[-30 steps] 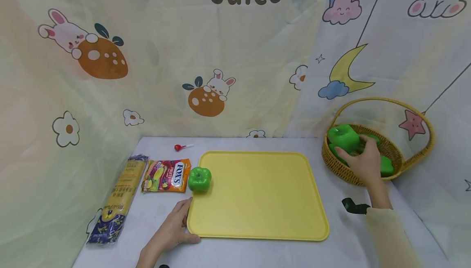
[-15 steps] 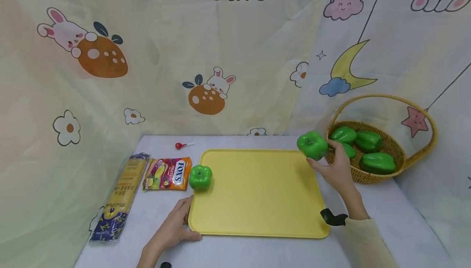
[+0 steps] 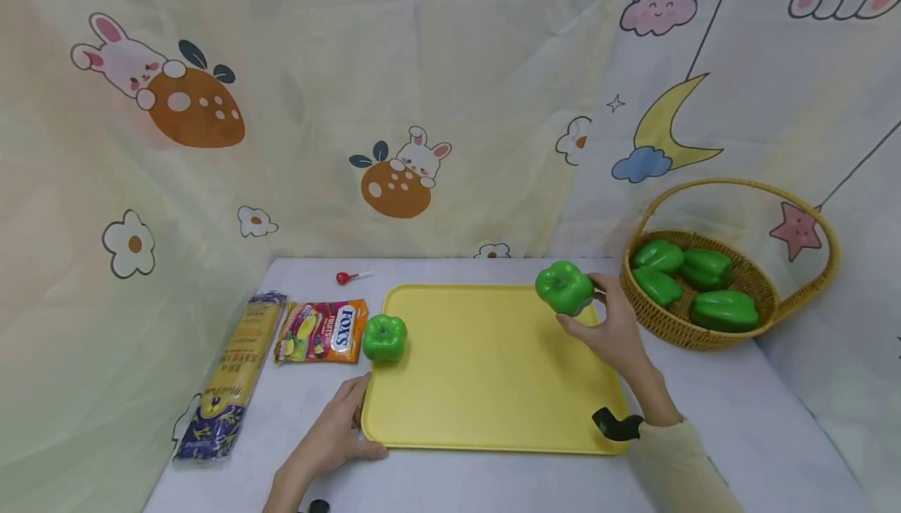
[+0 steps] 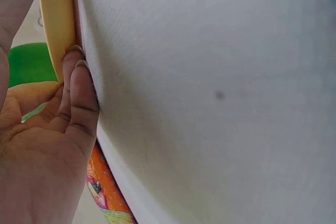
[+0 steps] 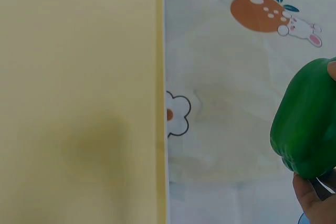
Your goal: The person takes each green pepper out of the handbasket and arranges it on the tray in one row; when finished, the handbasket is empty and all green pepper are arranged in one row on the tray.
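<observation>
My right hand holds a green bell pepper between thumb and fingers, raised over the back right part of the yellow tray. In the right wrist view this bell pepper shows at the right edge, with fingertips at its ends. A second green bell pepper sits on the tray's left edge. My left hand grips the tray's front left corner, thumb at the front edge and fingers along the left side. The left wrist view shows its fingertips against the tray rim.
A wicker basket with a tall handle stands at the back right, holding several green peppers. To the tray's left lie a Fox's candy bag, a spaghetti pack and a red lollipop. A printed cloth hangs behind.
My right hand has lifted a bell pepper out of the basket and carried it left over the tray. My left hand stays at the tray's corner.
</observation>
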Motion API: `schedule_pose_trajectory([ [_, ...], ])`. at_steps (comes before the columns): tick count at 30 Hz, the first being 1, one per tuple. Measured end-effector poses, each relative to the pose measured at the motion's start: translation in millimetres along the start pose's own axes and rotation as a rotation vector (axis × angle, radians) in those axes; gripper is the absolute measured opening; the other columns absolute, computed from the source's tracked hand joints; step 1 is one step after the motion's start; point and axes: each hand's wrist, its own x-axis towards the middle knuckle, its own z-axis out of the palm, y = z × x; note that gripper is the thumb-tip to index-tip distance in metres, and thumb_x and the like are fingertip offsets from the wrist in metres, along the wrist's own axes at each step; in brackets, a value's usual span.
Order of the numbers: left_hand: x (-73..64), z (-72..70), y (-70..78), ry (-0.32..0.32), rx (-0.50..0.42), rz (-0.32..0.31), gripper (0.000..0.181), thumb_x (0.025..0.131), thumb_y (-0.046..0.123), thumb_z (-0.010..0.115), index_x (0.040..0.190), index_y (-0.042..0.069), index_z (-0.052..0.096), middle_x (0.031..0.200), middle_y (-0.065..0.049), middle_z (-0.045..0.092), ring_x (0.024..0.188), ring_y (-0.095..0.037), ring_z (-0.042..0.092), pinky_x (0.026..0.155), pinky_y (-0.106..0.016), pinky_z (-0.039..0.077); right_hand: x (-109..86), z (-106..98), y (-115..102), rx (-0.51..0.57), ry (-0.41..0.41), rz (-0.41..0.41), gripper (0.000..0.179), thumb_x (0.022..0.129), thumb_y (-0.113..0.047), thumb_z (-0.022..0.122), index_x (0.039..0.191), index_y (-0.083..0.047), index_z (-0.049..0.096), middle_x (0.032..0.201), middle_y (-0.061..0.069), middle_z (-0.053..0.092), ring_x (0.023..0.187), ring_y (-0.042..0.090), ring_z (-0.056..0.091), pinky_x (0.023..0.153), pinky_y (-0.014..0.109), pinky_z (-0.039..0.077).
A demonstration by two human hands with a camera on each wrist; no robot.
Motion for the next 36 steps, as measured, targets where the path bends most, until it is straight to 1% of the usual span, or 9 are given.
schedule_pose_trajectory([
  [7, 0.4, 0.2, -0.2, -0.006, -0.006, 0.004, 0.131, 0.053, 0.053, 0.094, 0.16, 0.018, 0.027, 0.155, -0.006, 0.04, 0.095, -0.013, 0.05, 0.075, -0.023, 0.045, 0.2, 5, -5, -0.02, -0.017, -0.061, 0.078, 0.066, -0.006, 0.09, 0.133, 0.005, 0.05, 0.123, 0.02, 0.055, 0.113, 0.011, 0.05, 0.096, 0.005, 0.039],
  [11, 0.2, 0.8, 0.0, -0.005, -0.009, 0.0, 0.131, 0.053, 0.052, 0.094, 0.16, 0.017, 0.027, 0.154, -0.006, 0.04, 0.093, -0.013, 0.049, 0.073, -0.023, 0.044, 1.6, 7, -7, -0.006, -0.03, -0.066, 0.077, 0.068, -0.006, 0.089, 0.133, 0.005, 0.05, 0.124, 0.02, 0.055, 0.113, 0.011, 0.051, 0.097, 0.005, 0.039],
  [18, -1.0, -0.2, 2.0, 0.003, -0.006, -0.005, 0.13, 0.053, 0.05, 0.095, 0.159, 0.016, 0.029, 0.153, -0.006, 0.041, 0.093, -0.013, 0.049, 0.073, -0.023, 0.044, 2.6, 17, -10, 0.066, -0.069, -0.047, 0.073, 0.071, -0.004, 0.088, 0.133, 0.002, 0.05, 0.123, 0.016, 0.053, 0.113, 0.003, 0.05, 0.096, 0.004, 0.042],
  [21, -0.8, 0.0, 2.0, 0.003, -0.01, -0.004, 0.13, 0.053, 0.05, 0.095, 0.159, 0.017, 0.029, 0.153, -0.006, 0.041, 0.093, -0.013, 0.049, 0.073, -0.023, 0.044, 2.5, 22, -12, 0.089, -0.082, -0.037, 0.073, 0.071, -0.005, 0.088, 0.134, 0.0, 0.05, 0.124, 0.015, 0.052, 0.112, 0.005, 0.051, 0.095, 0.005, 0.044],
  [24, -0.1, 0.7, 0.6, 0.002, -0.015, 0.0, 0.13, 0.053, 0.05, 0.095, 0.159, 0.017, 0.028, 0.154, -0.006, 0.041, 0.094, -0.013, 0.049, 0.074, -0.023, 0.045, 2.9, 27, -14, 0.084, -0.089, -0.053, 0.077, 0.071, -0.004, 0.089, 0.137, -0.001, 0.05, 0.125, 0.015, 0.053, 0.113, 0.009, 0.053, 0.092, 0.013, 0.051],
  [27, 0.6, 1.4, -1.0, -0.003, -0.02, 0.004, 0.13, 0.053, 0.051, 0.095, 0.159, 0.018, 0.028, 0.153, -0.005, 0.041, 0.094, -0.013, 0.049, 0.074, -0.023, 0.044, 3.0, 33, -14, 0.064, -0.09, -0.11, 0.081, 0.07, -0.002, 0.088, 0.141, -0.001, 0.05, 0.124, 0.016, 0.054, 0.113, 0.012, 0.055, 0.085, 0.028, 0.059],
  [29, 0.9, 1.7, -1.9, -0.003, -0.021, 0.006, 0.13, 0.053, 0.051, 0.095, 0.159, 0.018, 0.028, 0.153, -0.005, 0.041, 0.094, -0.013, 0.049, 0.073, -0.023, 0.044, 2.6, 36, -14, 0.061, -0.095, -0.146, 0.082, 0.07, 0.0, 0.087, 0.143, -0.001, 0.05, 0.123, 0.018, 0.054, 0.113, 0.011, 0.054, 0.081, 0.038, 0.061],
  [34, 0.4, 0.7, -2.6, -0.002, -0.019, 0.005, 0.13, 0.052, 0.051, 0.095, 0.159, 0.019, 0.028, 0.153, -0.006, 0.041, 0.094, -0.014, 0.049, 0.073, -0.023, 0.045, 1.4, 44, -18, 0.071, -0.104, -0.177, 0.082, 0.071, 0.001, 0.084, 0.145, -0.004, 0.05, 0.122, 0.018, 0.054, 0.115, 0.004, 0.049, 0.076, 0.042, 0.061],
  [36, 0.2, 0.5, -2.4, -0.002, -0.019, 0.005, 0.131, 0.052, 0.051, 0.095, 0.159, 0.019, 0.028, 0.154, -0.007, 0.041, 0.095, -0.014, 0.05, 0.075, -0.025, 0.046, 1.1, 47, -20, 0.081, -0.107, -0.181, 0.08, 0.071, 0.001, 0.084, 0.144, -0.004, 0.051, 0.122, 0.018, 0.054, 0.114, 0.005, 0.05, 0.075, 0.042, 0.062],
])
